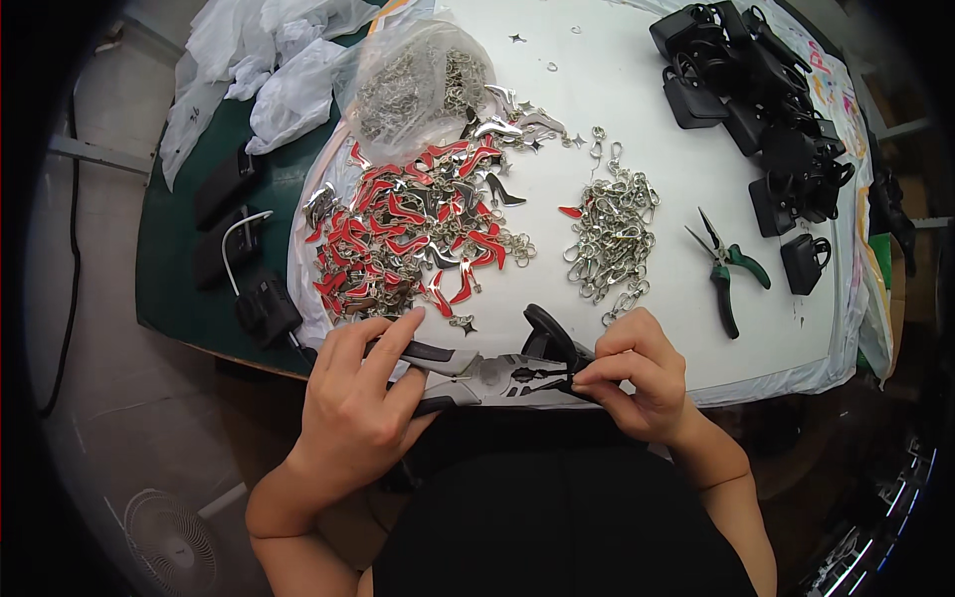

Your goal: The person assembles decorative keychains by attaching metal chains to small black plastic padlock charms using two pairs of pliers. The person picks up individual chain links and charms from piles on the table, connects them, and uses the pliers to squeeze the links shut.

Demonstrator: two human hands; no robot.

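Two hands are engaged: grey-handled steel pliers (477,373) are gripped by the left hand (353,403); a small black item (569,378) is pinched by the right hand (637,373), just below the red shoe-shaped charms (408,234).

I see red and silver shoe charms (408,234), silver clasps (612,239), green-handled pliers (728,269), black pouches (766,99), white table cover (597,90).

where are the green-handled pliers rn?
In the head view, the green-handled pliers lie untouched on the white table cover, right of centre, between the pile of silver clasps and the black pouches.
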